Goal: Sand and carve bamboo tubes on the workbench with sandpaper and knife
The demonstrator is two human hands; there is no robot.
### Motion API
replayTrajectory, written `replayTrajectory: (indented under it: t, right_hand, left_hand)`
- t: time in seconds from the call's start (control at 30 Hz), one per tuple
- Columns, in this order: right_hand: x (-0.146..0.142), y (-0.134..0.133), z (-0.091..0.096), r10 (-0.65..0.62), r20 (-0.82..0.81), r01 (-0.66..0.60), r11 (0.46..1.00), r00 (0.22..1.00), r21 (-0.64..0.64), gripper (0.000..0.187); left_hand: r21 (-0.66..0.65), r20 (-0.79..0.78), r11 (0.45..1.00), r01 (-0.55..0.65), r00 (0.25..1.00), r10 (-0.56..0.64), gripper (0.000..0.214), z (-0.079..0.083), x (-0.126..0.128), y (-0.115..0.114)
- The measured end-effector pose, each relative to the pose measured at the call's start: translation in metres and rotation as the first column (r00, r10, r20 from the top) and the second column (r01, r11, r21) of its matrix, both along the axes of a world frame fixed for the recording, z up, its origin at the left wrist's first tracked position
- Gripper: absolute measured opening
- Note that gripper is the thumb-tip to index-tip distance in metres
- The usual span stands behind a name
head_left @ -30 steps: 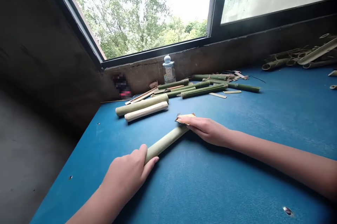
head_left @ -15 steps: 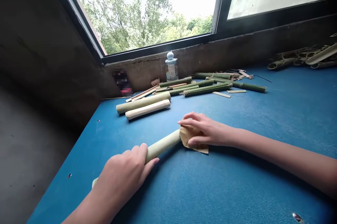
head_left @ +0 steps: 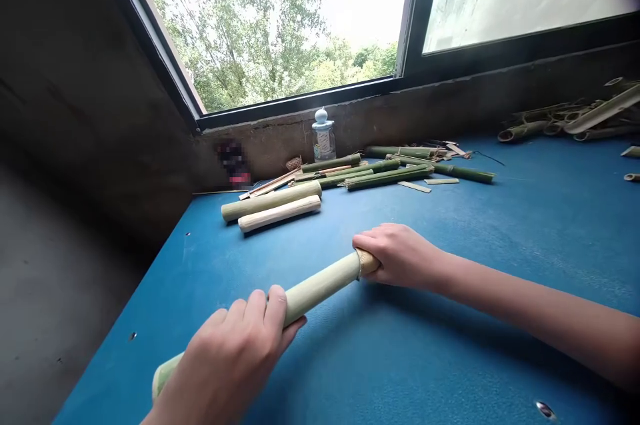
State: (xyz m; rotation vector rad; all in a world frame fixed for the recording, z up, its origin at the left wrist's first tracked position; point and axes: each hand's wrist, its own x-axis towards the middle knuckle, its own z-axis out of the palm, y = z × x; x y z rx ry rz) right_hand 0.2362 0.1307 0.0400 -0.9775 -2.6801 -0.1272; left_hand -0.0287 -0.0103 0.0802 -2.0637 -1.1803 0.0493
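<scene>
My left hand [head_left: 237, 342] is wrapped round a pale green bamboo tube [head_left: 323, 286], which slants up to the right above the blue table. One end of the tube pokes out at the lower left, behind my wrist. At its far end, my right hand [head_left: 400, 253] is closed round a tan sheet that looks like sandpaper [head_left: 367, 262]. The sheet is folded against the tube's tip, and my palm and fingers hide most of it.
Two pale bamboo lengths [head_left: 273, 202] lie beyond my hands. Behind them are several green bamboo sticks [head_left: 390, 175] and a clear bottle with a blue top [head_left: 323, 135] by the window wall. More bamboo pieces [head_left: 565, 122] lie at the far right of the blue table [head_left: 450, 352].
My right hand has gone from loosely spread fingers over the flat tan sheet to a closed grip with the sheet bunched round the tube's end. The tube has shifted slightly.
</scene>
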Motion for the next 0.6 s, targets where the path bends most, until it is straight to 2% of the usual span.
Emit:
replayTrajectory:
  t: [0.1, 0.2, 0.3, 0.43, 0.47, 0.5, 0.6]
  right_hand:
    - [0.004, 0.004, 0.001, 0.011, -0.019, -0.008, 0.99, 1.0, 0.144, 0.012]
    - [0.012, 0.015, 0.002, -0.041, -0.049, 0.051, 0.974, 0.998, 0.222, 0.013]
    - [0.022, 0.03, 0.002, -0.107, -0.063, 0.12, 0.959, 0.992, 0.258, 0.015]
    - [0.032, 0.043, 0.002, -0.143, -0.04, 0.149, 0.96, 0.989, 0.238, 0.014]
    - [0.032, 0.044, 0.002, -0.149, -0.034, 0.153, 0.962, 0.988, 0.224, 0.015]
    - [0.031, 0.044, 0.002, -0.156, -0.03, 0.159, 0.965, 0.987, 0.208, 0.017]
    - [0.026, 0.041, 0.005, -0.189, -0.016, 0.189, 0.973, 0.982, 0.135, 0.02]
  left_hand:
    - [-0.071, 0.029, 0.996, -0.049, 0.998, 0.051, 0.016, 0.005, 0.006, 0.005]
    - [-0.276, 0.088, 0.952, -0.133, 0.983, 0.162, 0.022, 0.015, 0.017, 0.027]
    - [-0.518, 0.142, 0.837, -0.176, 0.947, 0.287, 0.03, 0.025, 0.032, 0.056]
    - [-0.714, 0.192, 0.681, -0.163, 0.89, 0.414, 0.038, 0.04, 0.043, 0.082]
    - [-0.769, 0.228, 0.626, -0.128, 0.86, 0.457, 0.041, 0.045, 0.042, 0.086]
    - [-0.837, 0.259, 0.542, -0.074, 0.819, 0.511, 0.044, 0.05, 0.039, 0.089]
    - [-0.971, 0.236, 0.192, 0.142, 0.703, 0.671, 0.049, 0.064, 0.027, 0.1]
